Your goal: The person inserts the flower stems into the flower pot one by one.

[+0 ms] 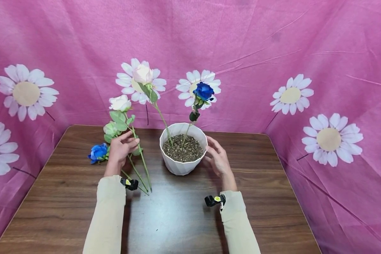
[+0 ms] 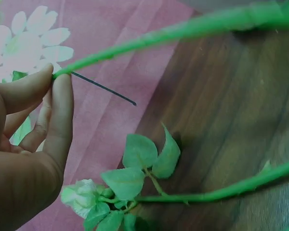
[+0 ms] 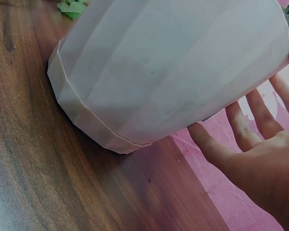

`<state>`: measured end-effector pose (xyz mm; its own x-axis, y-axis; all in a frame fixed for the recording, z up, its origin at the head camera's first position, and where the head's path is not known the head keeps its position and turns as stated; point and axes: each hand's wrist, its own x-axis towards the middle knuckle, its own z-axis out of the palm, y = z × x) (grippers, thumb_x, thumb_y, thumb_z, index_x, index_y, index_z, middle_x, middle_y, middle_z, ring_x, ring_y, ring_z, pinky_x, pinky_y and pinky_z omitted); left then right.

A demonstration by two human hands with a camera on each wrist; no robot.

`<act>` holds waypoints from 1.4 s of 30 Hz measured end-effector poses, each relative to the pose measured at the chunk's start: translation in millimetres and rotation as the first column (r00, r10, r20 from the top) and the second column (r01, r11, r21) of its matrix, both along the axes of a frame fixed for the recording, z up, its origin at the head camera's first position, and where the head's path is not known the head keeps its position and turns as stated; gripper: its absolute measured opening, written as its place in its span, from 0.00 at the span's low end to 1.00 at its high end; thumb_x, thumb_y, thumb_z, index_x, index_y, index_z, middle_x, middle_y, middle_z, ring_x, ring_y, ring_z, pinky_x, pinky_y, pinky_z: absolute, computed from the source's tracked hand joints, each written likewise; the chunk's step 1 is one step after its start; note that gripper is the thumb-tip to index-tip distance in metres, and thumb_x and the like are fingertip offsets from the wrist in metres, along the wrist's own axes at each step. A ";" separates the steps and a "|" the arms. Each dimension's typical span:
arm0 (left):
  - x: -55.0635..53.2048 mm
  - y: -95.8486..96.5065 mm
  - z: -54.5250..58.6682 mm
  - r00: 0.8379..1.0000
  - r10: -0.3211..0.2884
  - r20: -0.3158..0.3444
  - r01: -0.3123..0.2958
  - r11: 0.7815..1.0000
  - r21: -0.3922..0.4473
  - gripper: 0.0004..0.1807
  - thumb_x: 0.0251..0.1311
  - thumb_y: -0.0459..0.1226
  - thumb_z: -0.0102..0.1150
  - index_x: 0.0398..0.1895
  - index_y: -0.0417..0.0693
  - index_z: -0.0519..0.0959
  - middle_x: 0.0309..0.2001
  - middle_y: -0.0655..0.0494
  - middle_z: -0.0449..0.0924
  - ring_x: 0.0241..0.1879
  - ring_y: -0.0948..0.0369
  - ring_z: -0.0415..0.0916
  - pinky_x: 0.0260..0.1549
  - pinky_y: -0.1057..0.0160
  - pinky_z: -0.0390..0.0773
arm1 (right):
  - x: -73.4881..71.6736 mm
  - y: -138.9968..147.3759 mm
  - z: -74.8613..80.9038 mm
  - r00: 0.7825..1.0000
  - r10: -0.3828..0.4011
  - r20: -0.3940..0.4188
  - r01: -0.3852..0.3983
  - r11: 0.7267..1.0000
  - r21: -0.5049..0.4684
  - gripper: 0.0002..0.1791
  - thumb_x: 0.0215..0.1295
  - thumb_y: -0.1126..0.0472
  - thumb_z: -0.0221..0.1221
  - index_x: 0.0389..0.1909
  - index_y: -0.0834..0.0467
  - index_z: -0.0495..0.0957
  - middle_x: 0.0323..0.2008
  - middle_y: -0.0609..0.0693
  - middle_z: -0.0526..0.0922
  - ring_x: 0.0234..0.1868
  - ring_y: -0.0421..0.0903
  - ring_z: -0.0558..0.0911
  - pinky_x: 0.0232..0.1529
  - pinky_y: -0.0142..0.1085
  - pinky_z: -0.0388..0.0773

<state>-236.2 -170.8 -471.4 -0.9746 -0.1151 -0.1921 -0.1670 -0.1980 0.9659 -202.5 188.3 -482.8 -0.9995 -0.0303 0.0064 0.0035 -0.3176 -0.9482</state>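
Between thumb and fingertips, my left hand [image 1: 119, 150] pinches the green stem [image 2: 173, 32] of a white rose [image 1: 120, 103], left of the pot. The stem slants down toward the table. Lying beside and under that hand are a pale green-white rose [image 1: 111, 129] and a blue rose [image 1: 98, 153]. My right hand [image 1: 220, 158] touches the right side of a white faceted pot [image 3: 149, 72] with extended fingers. Dark soil [image 1: 185, 152] fills the pot, where a pale pink rose [image 1: 143, 73] leans left and another blue rose [image 1: 204, 91] stands on the right.
A brown wood-grain table [image 1: 260, 218] bears the pot and the loose roses. Pink cloth [image 1: 241, 42] printed with large white daisies hangs around its back and sides. Black wrist cameras [image 1: 213, 201] sit at both cuffs.
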 end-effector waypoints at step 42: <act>5.0 11.1 57.1 0.964 0.215 -0.158 -0.071 0.777 0.625 0.17 0.65 0.20 0.56 0.52 0.40 0.85 0.30 0.46 0.83 0.25 0.55 0.85 0.34 0.54 0.88 | -0.1 0.6 -0.5 1.000 0.000 0.016 0.000 1.000 0.003 0.29 0.72 0.69 0.52 0.73 0.66 0.63 0.59 0.54 0.73 0.54 0.48 0.75 0.51 0.47 0.79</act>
